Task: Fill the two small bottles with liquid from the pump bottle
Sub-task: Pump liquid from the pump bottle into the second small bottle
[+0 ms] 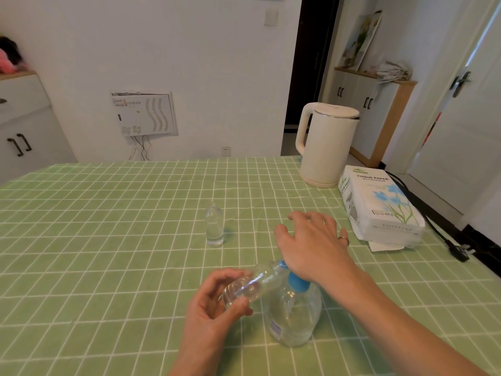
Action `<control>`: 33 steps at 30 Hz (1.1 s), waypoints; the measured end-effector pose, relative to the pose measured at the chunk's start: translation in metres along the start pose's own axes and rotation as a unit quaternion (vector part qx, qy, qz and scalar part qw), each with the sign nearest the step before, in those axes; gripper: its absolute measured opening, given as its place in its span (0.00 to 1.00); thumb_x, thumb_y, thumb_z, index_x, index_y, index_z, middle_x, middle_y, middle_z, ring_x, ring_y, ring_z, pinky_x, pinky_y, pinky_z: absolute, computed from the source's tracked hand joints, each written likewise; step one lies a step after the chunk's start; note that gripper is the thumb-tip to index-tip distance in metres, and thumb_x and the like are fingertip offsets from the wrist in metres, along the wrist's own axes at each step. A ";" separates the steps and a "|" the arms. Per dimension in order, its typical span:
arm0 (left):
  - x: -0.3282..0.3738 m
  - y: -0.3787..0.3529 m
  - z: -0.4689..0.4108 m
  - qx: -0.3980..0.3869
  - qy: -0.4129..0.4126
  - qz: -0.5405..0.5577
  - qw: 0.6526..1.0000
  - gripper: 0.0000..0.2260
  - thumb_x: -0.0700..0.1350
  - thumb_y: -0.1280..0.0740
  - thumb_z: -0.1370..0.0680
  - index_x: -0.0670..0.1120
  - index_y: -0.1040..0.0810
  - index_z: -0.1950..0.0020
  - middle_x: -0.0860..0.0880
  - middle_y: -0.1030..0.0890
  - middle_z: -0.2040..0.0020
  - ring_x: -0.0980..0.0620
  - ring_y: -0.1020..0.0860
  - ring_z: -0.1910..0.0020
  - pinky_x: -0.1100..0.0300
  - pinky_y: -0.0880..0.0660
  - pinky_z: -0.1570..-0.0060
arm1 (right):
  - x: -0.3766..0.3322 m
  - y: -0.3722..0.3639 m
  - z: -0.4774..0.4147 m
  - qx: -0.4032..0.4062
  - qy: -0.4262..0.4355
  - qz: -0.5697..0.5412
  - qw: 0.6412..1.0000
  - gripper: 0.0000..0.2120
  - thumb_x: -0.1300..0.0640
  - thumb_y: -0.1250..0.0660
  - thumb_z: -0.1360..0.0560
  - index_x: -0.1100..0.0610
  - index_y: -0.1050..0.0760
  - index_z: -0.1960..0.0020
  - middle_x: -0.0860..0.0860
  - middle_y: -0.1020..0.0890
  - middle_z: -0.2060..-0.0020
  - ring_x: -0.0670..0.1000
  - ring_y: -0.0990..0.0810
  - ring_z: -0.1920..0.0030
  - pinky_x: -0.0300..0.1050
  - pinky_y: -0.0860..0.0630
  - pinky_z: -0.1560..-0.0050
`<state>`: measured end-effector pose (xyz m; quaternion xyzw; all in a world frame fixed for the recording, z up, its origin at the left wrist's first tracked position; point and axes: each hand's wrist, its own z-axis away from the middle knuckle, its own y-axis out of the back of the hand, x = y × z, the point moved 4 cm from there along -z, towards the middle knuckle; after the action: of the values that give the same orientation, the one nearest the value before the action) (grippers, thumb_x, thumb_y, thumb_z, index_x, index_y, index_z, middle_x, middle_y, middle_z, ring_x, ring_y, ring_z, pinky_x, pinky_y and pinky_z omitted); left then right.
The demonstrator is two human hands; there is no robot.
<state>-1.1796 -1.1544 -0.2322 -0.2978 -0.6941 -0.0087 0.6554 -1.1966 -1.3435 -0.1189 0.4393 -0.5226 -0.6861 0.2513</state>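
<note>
The clear pump bottle [294, 313] with a blue pump collar stands near the table's front, partly filled. My right hand [311, 242] lies over its pump head, heel pressing down, fingers spread and straight. My left hand [214, 302] grips a small clear bottle [252, 284], tilted on its side with its mouth at the blue spout under my right hand. A second small clear bottle [214, 225] stands upright further back on the table, capped, with liquid in its lower part.
The table wears a green checked cloth [108, 240]. A cream electric kettle [325, 145] stands at the back right, with a pack of tissue paper [379, 204] beside it. A black power cord [444, 237] runs along the right edge.
</note>
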 end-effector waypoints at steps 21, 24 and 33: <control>0.003 -0.003 0.000 0.006 -0.009 -0.004 1.000 0.18 0.44 0.20 0.37 0.46 0.15 0.47 0.44 0.14 0.43 0.47 0.15 0.50 0.54 0.16 0.56 | -0.001 -0.002 0.001 -0.027 -0.008 0.002 1.000 0.26 0.42 0.48 0.21 0.51 0.31 0.28 0.54 0.30 0.28 0.59 0.39 0.25 0.68 0.44 0.25; 0.004 -0.003 0.001 0.005 -0.006 -0.005 1.000 0.19 0.44 0.20 0.37 0.46 0.15 0.47 0.43 0.14 0.42 0.46 0.15 0.49 0.53 0.16 0.56 | -0.001 0.000 0.002 -0.014 -0.003 0.007 1.000 0.26 0.42 0.48 0.21 0.51 0.31 0.28 0.54 0.30 0.28 0.59 0.39 0.25 0.69 0.47 0.24; 0.006 -0.003 0.000 0.005 0.005 0.002 1.000 0.25 0.49 0.14 0.40 0.46 0.15 0.47 0.42 0.15 0.42 0.46 0.15 0.49 0.54 0.16 0.57 | -0.006 0.006 -0.003 0.008 0.016 0.031 0.999 0.29 0.41 0.48 0.22 0.51 0.36 0.24 0.55 0.36 0.23 0.60 0.46 0.22 0.71 0.51 0.24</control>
<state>-1.1810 -1.1548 -0.2258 -0.2961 -0.6899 -0.0053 0.6606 -1.1920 -1.3417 -0.1117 0.4360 -0.5373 -0.6666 0.2772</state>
